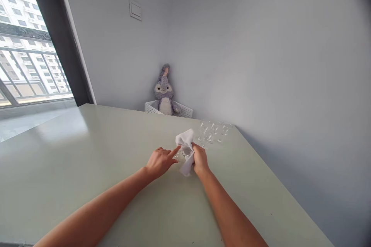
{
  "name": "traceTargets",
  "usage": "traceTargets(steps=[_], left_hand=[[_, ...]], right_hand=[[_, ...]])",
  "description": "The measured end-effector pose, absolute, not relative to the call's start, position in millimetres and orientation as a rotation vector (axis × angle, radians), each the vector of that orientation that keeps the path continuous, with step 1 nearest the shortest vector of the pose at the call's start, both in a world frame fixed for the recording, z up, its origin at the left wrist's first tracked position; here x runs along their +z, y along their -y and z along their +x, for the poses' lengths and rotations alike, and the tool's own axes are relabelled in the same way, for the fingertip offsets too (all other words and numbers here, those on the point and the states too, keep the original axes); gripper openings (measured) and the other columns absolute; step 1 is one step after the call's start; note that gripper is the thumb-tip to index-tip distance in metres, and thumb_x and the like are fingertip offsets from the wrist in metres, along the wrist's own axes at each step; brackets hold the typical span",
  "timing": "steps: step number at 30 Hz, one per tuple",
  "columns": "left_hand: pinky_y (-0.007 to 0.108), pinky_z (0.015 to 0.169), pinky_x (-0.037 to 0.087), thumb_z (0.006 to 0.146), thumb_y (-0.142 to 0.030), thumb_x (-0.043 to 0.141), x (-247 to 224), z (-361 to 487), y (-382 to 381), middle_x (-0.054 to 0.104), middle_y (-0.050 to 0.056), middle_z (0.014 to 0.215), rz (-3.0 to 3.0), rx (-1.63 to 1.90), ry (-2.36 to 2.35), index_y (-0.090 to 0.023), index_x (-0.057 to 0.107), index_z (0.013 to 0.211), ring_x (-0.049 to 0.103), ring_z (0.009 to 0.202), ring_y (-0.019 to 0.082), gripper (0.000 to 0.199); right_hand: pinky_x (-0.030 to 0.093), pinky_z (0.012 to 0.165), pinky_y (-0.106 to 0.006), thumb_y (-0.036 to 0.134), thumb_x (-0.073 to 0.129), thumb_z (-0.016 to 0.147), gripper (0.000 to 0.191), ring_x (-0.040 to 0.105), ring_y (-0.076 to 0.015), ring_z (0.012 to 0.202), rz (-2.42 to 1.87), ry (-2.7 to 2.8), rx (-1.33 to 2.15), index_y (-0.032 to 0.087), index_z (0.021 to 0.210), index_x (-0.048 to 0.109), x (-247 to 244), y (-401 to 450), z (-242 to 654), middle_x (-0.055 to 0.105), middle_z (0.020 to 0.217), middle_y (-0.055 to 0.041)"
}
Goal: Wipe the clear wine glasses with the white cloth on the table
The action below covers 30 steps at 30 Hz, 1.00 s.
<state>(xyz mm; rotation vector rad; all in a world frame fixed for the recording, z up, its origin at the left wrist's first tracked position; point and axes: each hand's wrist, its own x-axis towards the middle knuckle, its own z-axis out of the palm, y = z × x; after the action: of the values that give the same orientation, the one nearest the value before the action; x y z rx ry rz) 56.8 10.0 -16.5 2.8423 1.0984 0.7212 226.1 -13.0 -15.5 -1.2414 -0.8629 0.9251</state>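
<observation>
Near the middle of the pale green table [121,150], a clear glass [180,156] shows between my two hands. My left hand [162,160] is at its left side, index finger and thumb stretched apart, the fingertips by the glass. A white cloth [185,137] is bunched around the glass's right side, one end hanging down towards me. My right hand [200,157] grips the cloth against the glass, fingers closed. The cloth and hand hide part of the glass.
Several clear stemmed glasses [213,130] stand behind my right hand, near the table's back right corner. A purple plush rabbit [165,100] sits in a white perforated basket [185,111] behind the table. Walls meet there; a window is at the left.
</observation>
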Motion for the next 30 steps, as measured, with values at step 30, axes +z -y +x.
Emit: traceTargets(steps=[30], left_hand=[[0.037,0.086,0.045,0.077,-0.047,0.054,5,55,-16,0.051,0.014,0.124,1.381,0.777,-0.574,-0.016,0.044,0.122,0.053,0.107,0.026,0.055]], right_hand=[[0.045,0.05,-0.028,0.07,0.04,0.074,0.06,0.057,-0.0185,0.056,-1.027,0.919,1.444,0.015,0.08,0.062,-15,37,188,0.061,0.061,-0.0061]])
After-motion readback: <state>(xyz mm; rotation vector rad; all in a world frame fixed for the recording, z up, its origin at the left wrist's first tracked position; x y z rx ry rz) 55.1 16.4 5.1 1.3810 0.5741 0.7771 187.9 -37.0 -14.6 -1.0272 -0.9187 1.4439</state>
